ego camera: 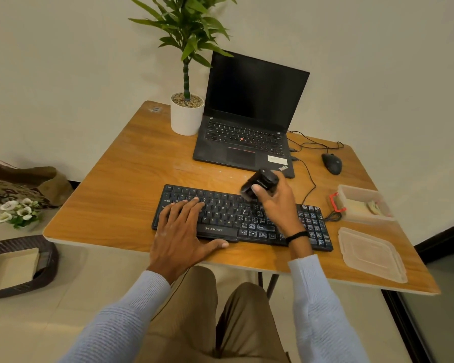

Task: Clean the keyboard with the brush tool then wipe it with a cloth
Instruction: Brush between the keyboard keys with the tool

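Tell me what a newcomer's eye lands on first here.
The two hands over the black keyboard at the front of the table catch the eye first: the left hand lies flat on its left half, while the right hand holds a small black brush tool over its far edge. Behind stands an open laptop with a dark screen, a potted plant at its left.
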